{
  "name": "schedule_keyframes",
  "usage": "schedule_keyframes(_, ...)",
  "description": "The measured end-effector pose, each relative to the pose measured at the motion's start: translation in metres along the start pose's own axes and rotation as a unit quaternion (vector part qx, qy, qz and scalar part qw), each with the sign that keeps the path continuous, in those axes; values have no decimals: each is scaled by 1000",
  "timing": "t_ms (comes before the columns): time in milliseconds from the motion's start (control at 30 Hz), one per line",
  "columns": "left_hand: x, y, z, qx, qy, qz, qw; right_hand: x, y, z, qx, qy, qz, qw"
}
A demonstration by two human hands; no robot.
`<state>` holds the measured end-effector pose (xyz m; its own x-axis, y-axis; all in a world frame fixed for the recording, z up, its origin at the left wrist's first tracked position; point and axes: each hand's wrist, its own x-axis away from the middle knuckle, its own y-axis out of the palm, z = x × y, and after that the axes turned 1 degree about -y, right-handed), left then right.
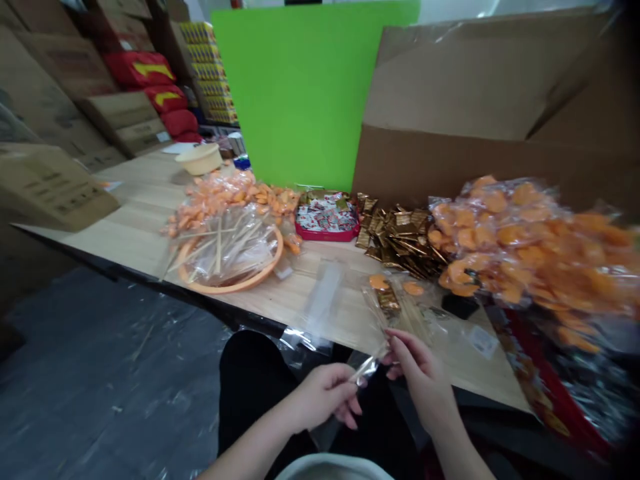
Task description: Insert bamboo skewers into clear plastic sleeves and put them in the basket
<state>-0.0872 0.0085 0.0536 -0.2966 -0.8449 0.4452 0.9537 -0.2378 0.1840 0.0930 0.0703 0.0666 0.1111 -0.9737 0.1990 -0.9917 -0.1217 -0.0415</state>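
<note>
This looks like a packing workshop or stockroom: behind the long pale wood-grain table (270, 300), brown cardboard cartons (55, 63) and red plastic-wrapped packs (143, 70) are stacked, while piles of orange pieces in clear bags (530, 233) cover its right side.

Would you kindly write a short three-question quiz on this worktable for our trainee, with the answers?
1. True or false: the left hand and the right hand both touch a piece of shiny clear plastic.
2. Which lies immediately right of the pink tray: (a) cream bowl, (b) gold packets, (c) green board?
3. Fill in: the round orange basin holds clear plastic and thin, pale ____.

Key: 1 true; 2 b; 3 sticks.
</note>
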Motion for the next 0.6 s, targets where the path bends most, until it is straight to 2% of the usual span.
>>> schedule_keyframes(33, 4, -18, 7, -66, 14, 59, 996, -2, -2, 5, 2, 1, -5, 1000)
schedule_keyframes(67, 9, -41, 21, -148, 46, 149, 977, -3, -5, 10, 10, 4, -11, 1000)
schedule_keyframes(100, 14, -66, 40, -250, 87, 237, 935, -3, -6, 15, 26, 9, -22, 999)
schedule_keyframes(133, 20, -93, 62, -347, 121, 313, 876, -2, -7, 21, 45, 18, -39, 998)
schedule_keyframes(200, 26, -145, 105, -474, 149, 432, 752, 1, -10, 31, 94, 40, -77, 992)
schedule_keyframes(267, 23, -180, 128, -543, 167, 485, 665, 3, -16, 42, 150, 43, -95, 983)
schedule_keyframes(300, 18, -189, 128, -561, 191, 494, 636, 2, -21, 47, 186, 32, -84, 978)
schedule_keyframes(333, 12, -191, 120, -574, 218, 486, 622, 0, -28, 51, 227, 17, -60, 972)
schedule_keyframes(367, 4, -187, 104, -583, 240, 459, 626, -5, -36, 54, 267, 6, -28, 963)
schedule_keyframes(433, -11, -167, 56, -601, 260, 352, 668, -18, -55, 59, 333, 1, 36, 942)
schedule_keyframes(500, -27, -141, 6, -632, 230, 268, 690, -36, -70, 61, 369, 10, 76, 926)
schedule_keyframes(567, -45, -116, -29, -645, 194, 248, 696, -57, -77, 62, 393, 19, 96, 914)
schedule_keyframes(600, -55, -106, -38, -647, 183, 257, 694, -67, -77, 64, 405, 24, 102, 908)
